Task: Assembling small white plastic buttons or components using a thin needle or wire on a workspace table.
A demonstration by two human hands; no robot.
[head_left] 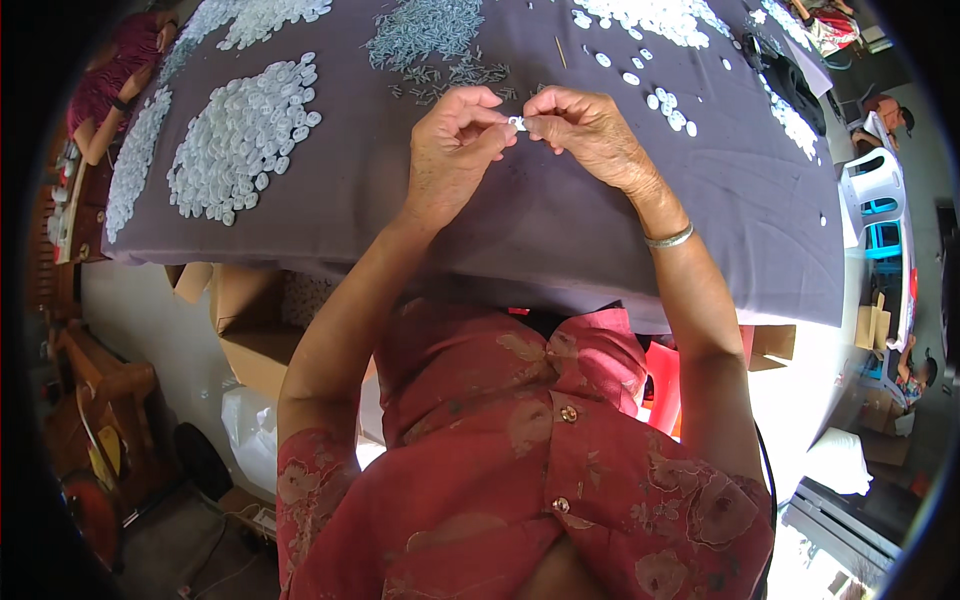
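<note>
The small white piece (517, 123) is up between your fingertips, just above the near side of the table. Your left hand (452, 150) pinches it from one side and your right hand (590, 138) from the other, thumbs against fingers, so the two nearly meet with only the piece between them. It is too small and too covered to tell whether one of the pins is in it.

The step in hand looks like close fingertip work on this single piece, both hands clamped on it. The next move calls for a steady left pinch while your right fingers press or turn; a slip would drop the piece onto the cloth (740, 230).

Just beyond your hands lie the grey-blue pins (425, 35), with strays spread toward you. A thin stick (560, 52) lies past your right hand, and a few loose ovals (670, 110) sit to its right. Well to your left is a broad heap (240, 140) of similar white ovals, within the table's near corner.
</note>
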